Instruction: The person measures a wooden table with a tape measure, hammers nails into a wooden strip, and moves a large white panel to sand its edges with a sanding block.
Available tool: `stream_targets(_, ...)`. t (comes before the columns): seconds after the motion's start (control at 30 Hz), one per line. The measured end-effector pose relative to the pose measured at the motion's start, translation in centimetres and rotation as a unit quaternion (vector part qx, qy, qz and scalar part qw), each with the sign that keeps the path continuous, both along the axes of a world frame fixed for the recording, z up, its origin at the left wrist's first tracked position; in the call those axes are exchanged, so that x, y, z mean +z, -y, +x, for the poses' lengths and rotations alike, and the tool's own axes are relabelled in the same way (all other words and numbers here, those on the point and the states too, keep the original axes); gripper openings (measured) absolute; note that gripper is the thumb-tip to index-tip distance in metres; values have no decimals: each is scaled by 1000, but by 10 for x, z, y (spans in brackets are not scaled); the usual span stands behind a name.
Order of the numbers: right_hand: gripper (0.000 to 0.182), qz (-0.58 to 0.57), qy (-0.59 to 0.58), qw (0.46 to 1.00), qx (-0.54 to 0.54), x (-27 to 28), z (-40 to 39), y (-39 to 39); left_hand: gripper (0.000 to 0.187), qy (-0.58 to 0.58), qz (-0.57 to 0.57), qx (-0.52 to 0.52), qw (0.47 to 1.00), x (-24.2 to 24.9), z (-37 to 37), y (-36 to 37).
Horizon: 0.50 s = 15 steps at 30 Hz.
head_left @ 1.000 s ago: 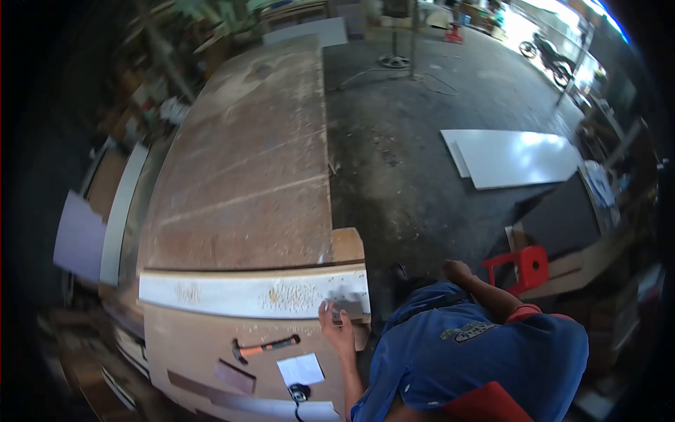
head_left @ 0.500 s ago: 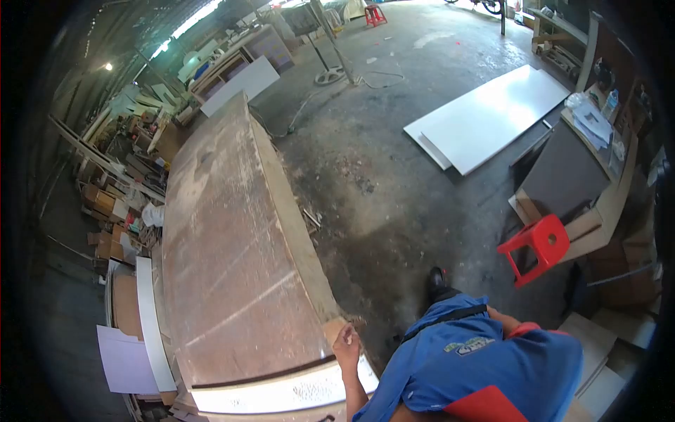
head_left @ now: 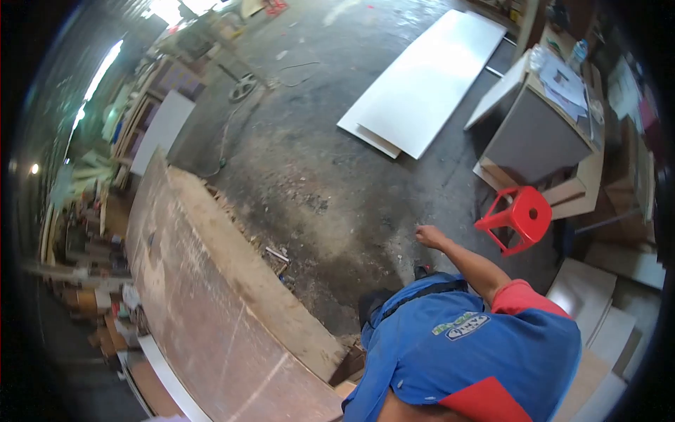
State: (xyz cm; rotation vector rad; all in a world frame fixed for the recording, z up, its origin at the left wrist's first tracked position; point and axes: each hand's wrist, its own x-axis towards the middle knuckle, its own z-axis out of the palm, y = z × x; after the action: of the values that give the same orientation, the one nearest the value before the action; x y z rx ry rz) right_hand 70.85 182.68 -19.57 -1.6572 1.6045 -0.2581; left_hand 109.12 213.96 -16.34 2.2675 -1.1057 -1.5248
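Note:
My right hand [head_left: 429, 237] is stretched out over the concrete floor, at the end of a bare forearm below a red sleeve. Its fingers are curled in, and nothing shows in them. It touches nothing; the red plastic stool [head_left: 529, 213] is the nearest object, off to its right. My left hand is out of sight, on the side of the blue apron-like garment [head_left: 450, 352]. Along that side lies a large worn brown tabletop [head_left: 211, 309] with a thick, pale side edge.
White panels [head_left: 429, 77] lie stacked on the floor ahead. To the right stands a grey-sided cabinet [head_left: 538, 133] with papers and a bottle on top. Scraps [head_left: 278, 257] litter the floor beside the workbench. More boards [head_left: 587, 295] lean at the lower right.
My view has turned and moved. My left hand, earlier by the white strip at the tabletop's near end, has left the view. My right arm has swung forward into sight.

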Motion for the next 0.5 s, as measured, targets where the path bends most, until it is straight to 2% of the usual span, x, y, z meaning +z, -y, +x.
stream_targets(0.03, 30, -3, 32, 999, -10, 10, 18, 17, 35, -4, 9, -10, 1000, -3, 9, 16)
stream_targets(0.1, 31, 64, 51, 996, -32, 37, 54, 45, 34, -9, 22, -20, 999, -10, 31, 49)
stream_targets(0.23, 31, 67, 10, 998, -1, -4, 96, 94, 31, -23, 38, -40, 998, -34, 86, 131)
stream_targets(0.3, 32, 101, -30, 991, 86, -19, 98, 105, 30, -25, 44, -58, 997, -42, 122, 173)
stream_targets(0.37, 30, 118, -69, 991, 11, -34, 89, 115, 29, -26, 45, -78, 996, -47, 156, 222)
stream_targets(0.43, 32, 201, -112, 969, -90, -37, 77, 127, 28, -26, 47, -86, 995, -52, 193, 275)
stream_targets(0.5, 31, 119, -122, 961, -220, -45, 72, 129, 27, -46, 62, -63, 995, -57, 239, 338)
